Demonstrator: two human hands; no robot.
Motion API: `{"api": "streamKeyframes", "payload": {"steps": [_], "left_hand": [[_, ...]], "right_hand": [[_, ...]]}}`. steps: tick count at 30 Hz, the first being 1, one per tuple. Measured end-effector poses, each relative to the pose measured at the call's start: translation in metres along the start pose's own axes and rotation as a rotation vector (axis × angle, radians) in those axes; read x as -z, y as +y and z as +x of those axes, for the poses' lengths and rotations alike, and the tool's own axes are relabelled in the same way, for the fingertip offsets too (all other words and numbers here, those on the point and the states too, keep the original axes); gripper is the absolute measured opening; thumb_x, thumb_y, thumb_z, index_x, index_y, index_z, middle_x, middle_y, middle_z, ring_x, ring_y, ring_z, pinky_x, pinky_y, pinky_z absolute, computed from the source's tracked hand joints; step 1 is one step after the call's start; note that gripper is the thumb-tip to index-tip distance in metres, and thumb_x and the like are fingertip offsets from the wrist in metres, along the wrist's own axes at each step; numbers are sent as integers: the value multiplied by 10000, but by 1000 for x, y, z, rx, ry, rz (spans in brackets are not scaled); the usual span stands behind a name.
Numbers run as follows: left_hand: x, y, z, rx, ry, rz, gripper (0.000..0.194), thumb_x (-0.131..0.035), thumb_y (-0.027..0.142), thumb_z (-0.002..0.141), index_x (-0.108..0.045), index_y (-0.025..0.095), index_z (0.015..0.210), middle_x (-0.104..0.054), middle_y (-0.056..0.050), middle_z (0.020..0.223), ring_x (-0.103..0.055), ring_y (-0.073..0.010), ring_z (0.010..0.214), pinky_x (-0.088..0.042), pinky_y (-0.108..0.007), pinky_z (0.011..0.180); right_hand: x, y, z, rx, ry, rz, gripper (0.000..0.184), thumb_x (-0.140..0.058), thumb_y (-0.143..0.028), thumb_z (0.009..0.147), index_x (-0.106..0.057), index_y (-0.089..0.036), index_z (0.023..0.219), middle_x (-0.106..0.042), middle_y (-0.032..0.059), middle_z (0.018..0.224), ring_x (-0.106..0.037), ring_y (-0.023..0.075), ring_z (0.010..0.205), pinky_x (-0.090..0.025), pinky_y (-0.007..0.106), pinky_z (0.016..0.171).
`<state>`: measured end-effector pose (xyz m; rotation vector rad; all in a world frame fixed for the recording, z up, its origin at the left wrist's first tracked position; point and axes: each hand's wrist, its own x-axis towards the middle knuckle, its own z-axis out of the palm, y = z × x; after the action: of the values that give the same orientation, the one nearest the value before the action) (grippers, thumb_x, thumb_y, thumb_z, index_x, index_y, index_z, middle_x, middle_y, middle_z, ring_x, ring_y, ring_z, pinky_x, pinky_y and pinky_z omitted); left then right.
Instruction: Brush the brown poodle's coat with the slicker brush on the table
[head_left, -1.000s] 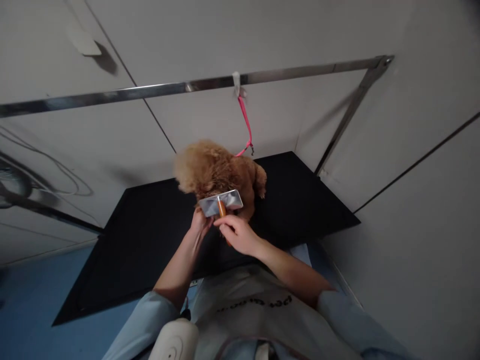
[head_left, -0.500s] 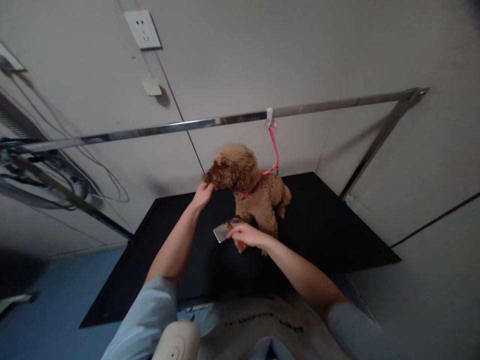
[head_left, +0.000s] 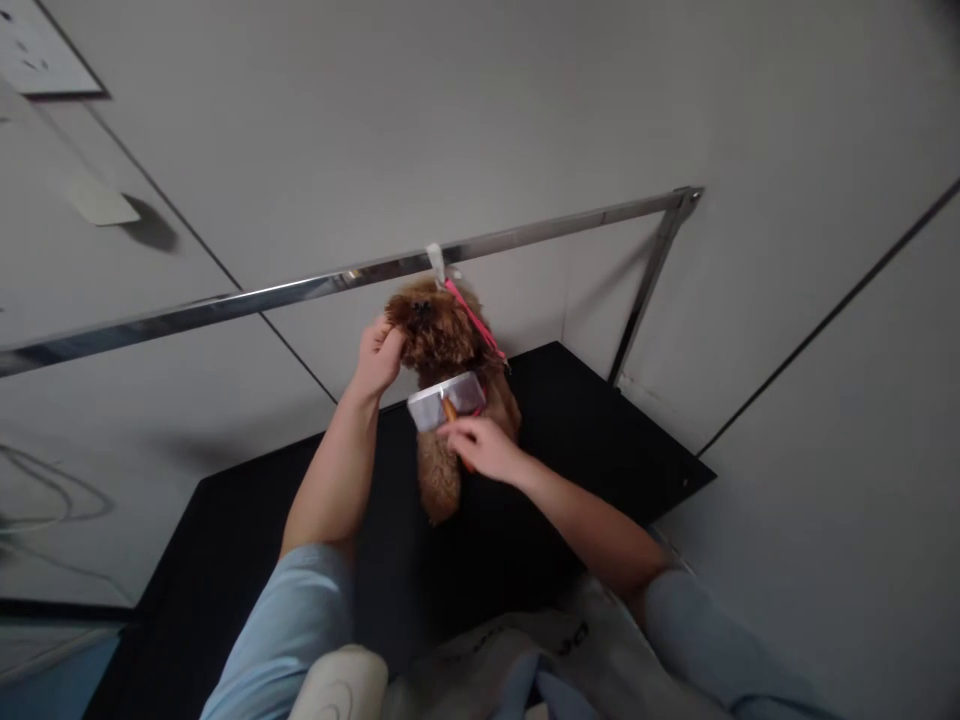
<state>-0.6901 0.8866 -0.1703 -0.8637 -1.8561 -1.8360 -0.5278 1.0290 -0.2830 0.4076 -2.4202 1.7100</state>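
A curly brown dog (head_left: 439,490) sits on the black table with its face turned up toward me. My left hand (head_left: 379,358) is closed at the side of the dog's head, its curled fingers against the fur there. Whether it has hold of an ear or only fur is hidden. In my right hand (head_left: 486,446) is a slicker brush (head_left: 429,410) with an orange handle. The flat metal back of its head faces me, and the brush lies in front of the dog's chest, below the chin. Its bristle side is out of sight.
A pink leash (head_left: 475,320) runs from the dog to a white loop (head_left: 436,262) on a metal bar (head_left: 300,290) across the black tabletop (head_left: 600,460). Behind stands a grey wall with a socket (head_left: 45,55). A pale rounded device (head_left: 341,685) is at my chest.
My left hand has gone from the dog's muzzle to the side of its head. The dog's face has turned toward me. The brush has risen to its chest. My view has swung right.
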Motion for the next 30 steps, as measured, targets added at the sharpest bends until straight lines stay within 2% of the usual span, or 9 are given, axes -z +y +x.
{"api": "streamKeyframes", "payload": {"steps": [3, 6, 8, 12, 17, 20, 22, 27, 30], "left_hand": [[-16, 16, 2, 139, -6, -163, 356, -663, 312, 693, -417, 169, 479, -400, 20, 511, -389, -84, 492, -314, -205, 462], [-28, 33, 1, 188, -26, -307, 325, -682, 285, 655, -445, 163, 469, -375, 33, 471, -328, -64, 432, -266, -199, 416], [-33, 43, -2, 174, -50, -350, 313, -700, 283, 635, -466, 157, 469, -396, 32, 471, -333, -58, 428, -269, -194, 413], [-35, 63, -14, 208, 7, -358, 325, -726, 308, 629, -478, 154, 485, -401, 38, 457, -349, -53, 408, -283, -185, 402], [-30, 89, -37, 243, 25, -371, 314, -742, 300, 631, -501, 154, 493, -410, 38, 446, -372, -58, 395, -309, -183, 395], [-33, 107, -51, 219, -62, -361, 161, -730, 294, 637, -657, 151, 652, -589, -15, 611, -579, -143, 603, -473, -228, 555], [-35, 120, -58, 211, -92, -339, 190, -705, 299, 655, -711, 153, 775, -666, -51, 782, -639, -222, 841, -524, -287, 713], [-34, 140, -70, 225, -125, -322, 227, -670, 330, 677, -712, 137, 789, -690, -78, 851, -641, -276, 950, -540, -328, 753], [-34, 142, -69, 245, -119, -327, 233, -678, 345, 671, -701, 135, 767, -684, -74, 803, -650, -271, 919, -540, -320, 729]], "right_hand": [[14, -3, 7, -14, 127, -5, 261, -490, -168, 859, -714, -163, 992, -718, 49, 909, -643, 127, 806, -485, 242, 755], [14, -2, -5, -234, -73, 45, 275, -468, -145, 854, -715, -124, 972, -685, 29, 686, -579, 107, 540, -465, 226, 565], [15, -6, -9, -171, -101, 62, 273, -482, -171, 861, -716, -137, 996, -691, 28, 701, -590, 108, 559, -470, 227, 580], [22, -9, -4, 75, 91, -24, 268, -507, -168, 861, -714, -186, 1029, -720, 44, 948, -638, 127, 813, -478, 243, 751], [2, 2, -32, -204, -183, -46, 261, -503, -144, 845, -729, -150, 975, -687, 14, 670, -594, 105, 547, -454, 210, 563], [5, -11, -36, 41, -51, -50, 277, -511, -198, 870, -710, -205, 1062, -722, 32, 880, -648, 123, 748, -483, 238, 718], [10, -19, -33, 179, 54, -125, 265, -527, -203, 868, -716, -219, 1053, -712, 49, 1007, -642, 146, 907, -462, 275, 849], [1, -14, -55, -84, -98, -111, 262, -502, -142, 853, -735, -168, 971, -713, 25, 745, -638, 122, 635, -489, 243, 673], [1, -22, -63, 112, -28, -61, 255, -532, -200, 866, -723, -203, 1036, -721, 44, 873, -650, 137, 759, -488, 263, 759]]}}
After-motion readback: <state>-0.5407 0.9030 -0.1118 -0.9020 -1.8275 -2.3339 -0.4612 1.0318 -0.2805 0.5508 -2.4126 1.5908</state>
